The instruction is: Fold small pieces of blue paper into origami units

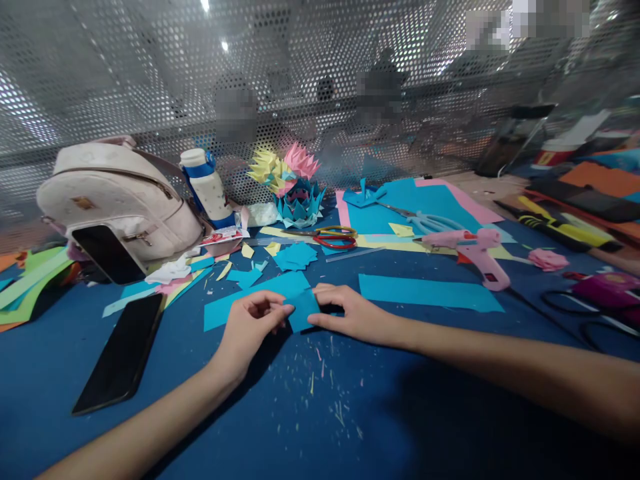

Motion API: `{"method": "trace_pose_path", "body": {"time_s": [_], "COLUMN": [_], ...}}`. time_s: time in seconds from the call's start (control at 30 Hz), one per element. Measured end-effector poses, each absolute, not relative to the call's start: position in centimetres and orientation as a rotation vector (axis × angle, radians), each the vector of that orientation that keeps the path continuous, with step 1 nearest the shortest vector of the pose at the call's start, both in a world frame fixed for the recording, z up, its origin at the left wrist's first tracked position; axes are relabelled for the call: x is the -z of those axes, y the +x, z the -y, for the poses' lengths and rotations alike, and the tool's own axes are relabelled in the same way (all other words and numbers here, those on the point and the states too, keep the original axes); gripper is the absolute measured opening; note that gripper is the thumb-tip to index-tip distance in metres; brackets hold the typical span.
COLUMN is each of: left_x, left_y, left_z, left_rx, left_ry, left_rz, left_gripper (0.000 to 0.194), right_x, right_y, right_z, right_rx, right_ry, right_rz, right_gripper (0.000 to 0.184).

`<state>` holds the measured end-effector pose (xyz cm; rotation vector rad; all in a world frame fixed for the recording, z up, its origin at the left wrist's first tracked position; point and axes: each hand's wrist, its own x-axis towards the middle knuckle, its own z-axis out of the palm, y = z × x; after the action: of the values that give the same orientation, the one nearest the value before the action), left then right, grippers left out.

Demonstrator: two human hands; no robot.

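A small blue paper square (304, 312) is held between my hands, just above the table. My left hand (256, 319) pinches its left edge between thumb and fingers. On the other side, my right hand (347, 312) grips the right edge, thumb below and fingers along the top. Behind the square lies a blue paper strip (225, 315), partly covered by my left hand. A second blue strip (430, 293) rests to the right of my right hand. Several cut blue pieces (296, 256) are heaped just beyond the hands.
Beyond are scissors (335, 235), folded paper flowers (300, 200), a pink glue gun (475, 250) with a cord, and blue sheets (435, 203). Leftward are a phone (123, 353), another phone (109, 253) against a white backpack (115, 193), and a bottle (207, 190). Paper scraps dot the blue table (320, 413).
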<state>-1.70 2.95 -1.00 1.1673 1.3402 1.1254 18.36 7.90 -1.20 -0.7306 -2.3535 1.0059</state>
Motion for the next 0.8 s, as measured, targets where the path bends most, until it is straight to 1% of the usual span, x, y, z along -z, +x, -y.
{"method": "trace_pose_path", "body": {"time_s": [0.07,0.27,0.53,0.8], "left_x": [1.07,1.23,1.30,1.31], "left_y": [-1.76,-1.74,-1.71,-1.70], "left_z": [-3.04,-2.92,-2.93,-3.03], "left_rx": [-1.118,-1.087,-1.091,-1.101], "left_ry": [1.158,1.186,1.205,1.207], "left_rz": [-1.327,-1.301,-1.278,-1.272], "left_gripper": [0.020,0.020,0.018,0.018], "right_x": [1.16,1.16,1.38,1.38], "right_y": [18.42,18.53,18.44,18.43], "right_z": [-7.89,-8.11,-8.31,-8.35], "right_rx": [-1.069,-1.234,-1.288,-1.299], "right_ry": [-0.777,-0.847,-0.838,-0.833], "right_rz": [2.278,2.127,2.086,2.070], "right_gripper": [0.028,0.033,0.030,0.030]}}
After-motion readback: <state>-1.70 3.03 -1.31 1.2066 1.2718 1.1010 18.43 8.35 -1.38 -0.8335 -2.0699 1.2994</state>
